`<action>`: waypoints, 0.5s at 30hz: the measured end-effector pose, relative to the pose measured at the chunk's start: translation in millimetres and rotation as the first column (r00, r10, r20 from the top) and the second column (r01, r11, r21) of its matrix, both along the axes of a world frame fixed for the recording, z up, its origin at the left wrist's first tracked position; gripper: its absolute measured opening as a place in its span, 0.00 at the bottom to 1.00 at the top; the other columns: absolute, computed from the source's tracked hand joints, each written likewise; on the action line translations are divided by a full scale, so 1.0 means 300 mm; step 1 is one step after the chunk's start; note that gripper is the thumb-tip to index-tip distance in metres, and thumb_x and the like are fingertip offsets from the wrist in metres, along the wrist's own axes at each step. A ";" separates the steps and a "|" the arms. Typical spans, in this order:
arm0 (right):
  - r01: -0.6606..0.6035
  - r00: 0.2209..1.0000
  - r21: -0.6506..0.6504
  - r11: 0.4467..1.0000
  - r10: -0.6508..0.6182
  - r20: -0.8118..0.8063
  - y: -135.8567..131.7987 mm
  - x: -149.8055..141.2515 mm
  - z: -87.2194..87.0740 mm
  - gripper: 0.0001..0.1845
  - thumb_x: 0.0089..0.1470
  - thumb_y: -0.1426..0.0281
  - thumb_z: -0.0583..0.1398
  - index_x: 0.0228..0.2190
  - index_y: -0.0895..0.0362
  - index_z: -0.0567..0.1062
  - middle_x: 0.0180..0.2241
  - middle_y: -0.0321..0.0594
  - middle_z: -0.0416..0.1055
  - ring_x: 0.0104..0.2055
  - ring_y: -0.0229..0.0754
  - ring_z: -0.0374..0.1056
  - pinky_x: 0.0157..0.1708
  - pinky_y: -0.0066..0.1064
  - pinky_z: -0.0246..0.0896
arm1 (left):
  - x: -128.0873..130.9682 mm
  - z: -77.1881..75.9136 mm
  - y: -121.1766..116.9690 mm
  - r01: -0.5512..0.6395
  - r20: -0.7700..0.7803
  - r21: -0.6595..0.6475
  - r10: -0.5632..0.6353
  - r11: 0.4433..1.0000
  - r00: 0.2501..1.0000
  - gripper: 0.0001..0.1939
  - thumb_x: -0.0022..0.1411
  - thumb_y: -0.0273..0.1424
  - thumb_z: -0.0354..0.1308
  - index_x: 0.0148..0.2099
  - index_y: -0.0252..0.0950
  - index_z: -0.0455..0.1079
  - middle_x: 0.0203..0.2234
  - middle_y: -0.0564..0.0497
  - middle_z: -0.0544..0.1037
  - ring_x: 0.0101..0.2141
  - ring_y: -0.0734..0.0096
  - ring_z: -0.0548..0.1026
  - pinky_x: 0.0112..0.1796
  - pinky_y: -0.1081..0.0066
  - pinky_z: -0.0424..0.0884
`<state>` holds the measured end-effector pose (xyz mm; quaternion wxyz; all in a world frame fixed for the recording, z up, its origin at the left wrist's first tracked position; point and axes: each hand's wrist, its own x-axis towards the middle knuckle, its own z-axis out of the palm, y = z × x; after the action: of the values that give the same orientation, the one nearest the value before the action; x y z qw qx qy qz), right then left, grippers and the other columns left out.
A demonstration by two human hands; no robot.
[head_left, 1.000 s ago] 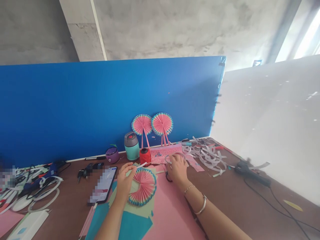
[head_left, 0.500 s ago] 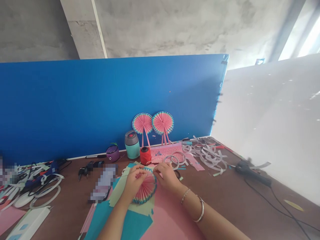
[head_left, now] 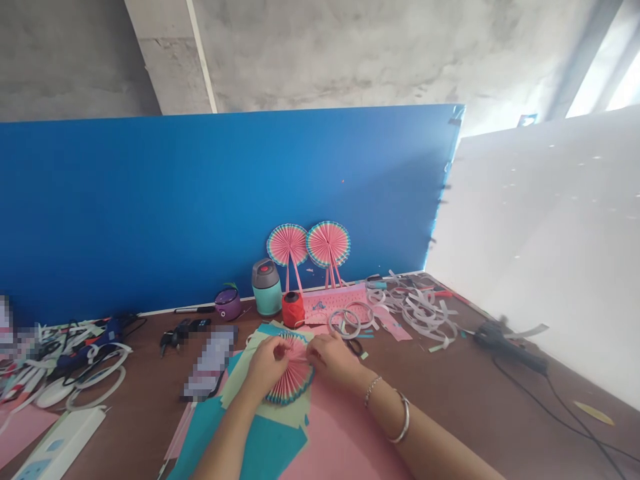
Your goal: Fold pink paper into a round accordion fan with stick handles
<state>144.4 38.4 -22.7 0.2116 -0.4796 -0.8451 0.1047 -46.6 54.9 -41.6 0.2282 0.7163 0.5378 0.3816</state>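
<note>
A round pleated paper fan (head_left: 291, 381), pink with a teal and pale edge, lies spread on stacked paper in front of me. My left hand (head_left: 269, 363) is at its left side, thumb and fingers bent in a pinch on the pleats. On the opposite side, my right hand (head_left: 331, 358) has its fingers curled together on the fan's right edge; its fingertips are partly hidden. Under the fan are pale green paper (head_left: 237, 373), teal paper (head_left: 270, 447) and pink paper (head_left: 340, 433).
Two finished-looking fans (head_left: 329, 244) lean on the blue partition (head_left: 200, 200). Behind my hands stand a teal flask (head_left: 267, 293), a red container (head_left: 293, 310) and a purple pot (head_left: 229, 304). White strips (head_left: 415, 300), a corded tool (head_left: 510, 343) and a power strip (head_left: 63, 443) lie around.
My right hand has come down slightly along the fan's right edge, its fingers more curled. My left fingers have bent in more. The view has shifted a little.
</note>
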 end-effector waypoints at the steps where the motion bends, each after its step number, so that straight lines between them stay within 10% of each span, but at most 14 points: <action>1: -0.001 1.000 0.005 1.000 0.000 0.021 -0.003 -0.002 0.002 0.08 0.53 0.78 0.54 0.29 0.59 0.73 0.31 0.39 0.73 0.36 0.40 0.65 0.43 0.33 0.47 | 0.002 -0.002 -0.001 0.011 0.007 -0.015 -0.011 1.000 1.000 0.14 0.43 0.19 0.51 0.31 0.37 0.72 0.29 0.50 0.76 0.34 0.66 0.73 0.38 0.66 0.68; 15: 0.030 0.985 0.056 0.998 -0.040 0.169 -0.009 -0.043 0.004 0.08 0.55 0.74 0.54 0.27 0.59 0.72 0.31 0.41 0.73 0.34 0.40 0.66 0.36 0.31 0.44 | 0.003 0.016 -0.008 0.083 0.139 -0.138 -0.064 0.987 0.988 0.18 0.39 0.16 0.49 0.32 0.35 0.72 0.29 0.51 0.77 0.34 0.68 0.73 0.37 0.69 0.69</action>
<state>131.4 35.7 -21.4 0.1532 -0.4957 -0.8541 0.0370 -45.7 52.7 -36.7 0.3287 0.6903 0.5204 0.3803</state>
